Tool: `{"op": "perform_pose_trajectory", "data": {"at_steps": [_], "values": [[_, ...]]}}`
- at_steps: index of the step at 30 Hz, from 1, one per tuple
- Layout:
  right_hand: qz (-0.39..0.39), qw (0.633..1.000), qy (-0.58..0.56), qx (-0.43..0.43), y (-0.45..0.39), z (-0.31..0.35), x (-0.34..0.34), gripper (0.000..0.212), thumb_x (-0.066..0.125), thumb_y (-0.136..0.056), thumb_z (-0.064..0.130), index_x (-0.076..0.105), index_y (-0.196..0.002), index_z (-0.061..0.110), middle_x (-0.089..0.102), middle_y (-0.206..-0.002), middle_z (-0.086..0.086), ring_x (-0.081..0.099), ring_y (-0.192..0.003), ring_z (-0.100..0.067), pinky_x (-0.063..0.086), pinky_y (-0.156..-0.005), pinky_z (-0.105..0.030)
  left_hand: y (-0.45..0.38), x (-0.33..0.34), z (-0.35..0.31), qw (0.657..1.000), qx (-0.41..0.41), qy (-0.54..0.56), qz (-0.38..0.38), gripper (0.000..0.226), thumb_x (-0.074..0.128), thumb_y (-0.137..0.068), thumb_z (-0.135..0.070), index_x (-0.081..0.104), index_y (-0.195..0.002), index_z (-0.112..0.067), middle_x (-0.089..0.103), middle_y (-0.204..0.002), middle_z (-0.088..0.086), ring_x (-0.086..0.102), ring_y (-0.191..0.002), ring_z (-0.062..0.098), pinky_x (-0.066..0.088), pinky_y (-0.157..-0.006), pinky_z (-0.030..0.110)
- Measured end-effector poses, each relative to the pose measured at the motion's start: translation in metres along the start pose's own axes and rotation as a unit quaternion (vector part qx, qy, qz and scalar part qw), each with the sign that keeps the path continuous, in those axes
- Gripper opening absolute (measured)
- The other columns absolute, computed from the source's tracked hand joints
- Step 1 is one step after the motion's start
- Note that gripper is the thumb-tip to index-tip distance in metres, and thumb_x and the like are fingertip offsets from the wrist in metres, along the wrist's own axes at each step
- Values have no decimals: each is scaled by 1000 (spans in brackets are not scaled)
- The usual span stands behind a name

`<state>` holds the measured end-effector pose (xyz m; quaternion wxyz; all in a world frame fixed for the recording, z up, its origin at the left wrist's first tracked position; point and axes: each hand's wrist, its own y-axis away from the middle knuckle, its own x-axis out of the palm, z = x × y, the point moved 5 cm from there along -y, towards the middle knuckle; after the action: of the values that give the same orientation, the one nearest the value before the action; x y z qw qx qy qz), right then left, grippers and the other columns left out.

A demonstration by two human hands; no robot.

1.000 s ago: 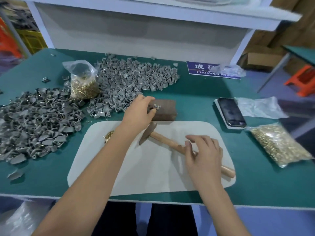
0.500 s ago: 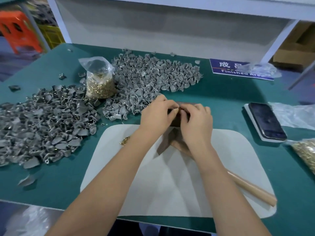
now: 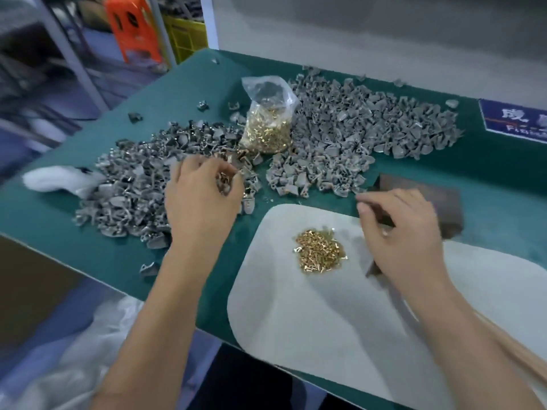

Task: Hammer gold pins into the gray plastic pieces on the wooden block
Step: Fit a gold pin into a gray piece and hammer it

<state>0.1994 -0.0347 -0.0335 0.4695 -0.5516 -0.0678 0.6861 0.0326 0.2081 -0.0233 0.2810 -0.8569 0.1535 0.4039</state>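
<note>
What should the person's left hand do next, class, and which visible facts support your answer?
Probably let go of the gray piece over the left pile and come back toward the wooden block. The left hand holds a gray piece with a gold pin at its fingertips above that pile, while the right hand waits beside the block.

A green-topped table is observed. Two heaps of gray plastic pieces are spread on it beyond the hands, with a clear bag of gold pins between them. A white mat and a wooden block are laid beneath the right hand.
</note>
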Motion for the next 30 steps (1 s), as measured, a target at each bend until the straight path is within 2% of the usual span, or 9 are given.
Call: {"op": "perform_pose_trajectory", "data": {"at_steps": [3,7,10,12,15,19,23,27,30], "values": [[20,998,33,-42,6,20,13,11,69,-93,23,78,-97,19,72,-94,2,61,-91,-30,43,-78,-46,3,-5,28,999,-20,-44,23,22,63,-93,-37,73,-107,-23,59,-118,6,41,-119,31,35,-100,42],[-61,989,97,98,-5,-15,-17,36,65,-96,43,68,-126,23,61,-118,-11,50,-110,-35,40,-93,-48,11,-4,18,1000,12,-10,20,31,65,-94,-39,66,-121,-23,55,-122,4,38,-121,29,33,-104,40],[21,960,148,237,-6,-48,-22,69,64,-88,64,51,-145,28,46,-140,-17,40,-129,-40,33,-110,-50,24,7,-17,984,115,107,79,25,65,-96,-33,67,-119,-23,61,-114,-5,45,-112,17,37,-99,30],[91,950,116,274,-2,-59,-16,77,64,-81,74,51,-144,31,40,-149,-14,37,-137,-37,32,-115,-50,44,21,-42,958,173,169,152,24,65,-96,-32,68,-119,-24,62,-111,-10,47,-107,9,37,-97,25],[125,944,41,302,1,-65,-12,80,70,-66,83,53,-132,40,28,-160,-7,30,-147,-29,34,-117,-48,75,41,-73,937,231,163,207,26,69,-94,-34,68,-119,-25,63,-113,-8,49,-114,15,38,-101,29],[106,943,63,310,4,-65,-12,76,72,-59,80,52,-121,42,33,-157,-4,40,-140,-30,42,-105,-45,109,63,-113,925,264,132,238,36,71,-88,-40,66,-122,-28,62,-114,-7,48,-115,20,42,-97,40],[85,959,49,266,5,-70,-17,74,76,-71,60,52,-136,34,35,-149,-4,46,-133,-29,45,-105,-42,129,82,-138,934,254,46,247,32,63,-91,-42,62,-117,-23,53,-111,1,44,-111,24,37,-95,35],[159,945,-34,285,4,-93,-22,113,86,-75,47,14,-162,37,19,-160,-8,37,-143,-26,32,-110,-31,139,82,-148,937,251,37,239,19,59,-96,-36,66,-101,-18,55,-103,3,44,-108,26,37,-90,37],[205,933,-10,297,-9,-104,-24,123,90,-65,55,20,-162,28,23,-162,-7,37,-144,-25,34,-111,-34,152,79,-159,934,261,41,243,15,57,-97,-32,63,-94,-19,49,-89,0,46,-101,27,34,-78,38]]}}
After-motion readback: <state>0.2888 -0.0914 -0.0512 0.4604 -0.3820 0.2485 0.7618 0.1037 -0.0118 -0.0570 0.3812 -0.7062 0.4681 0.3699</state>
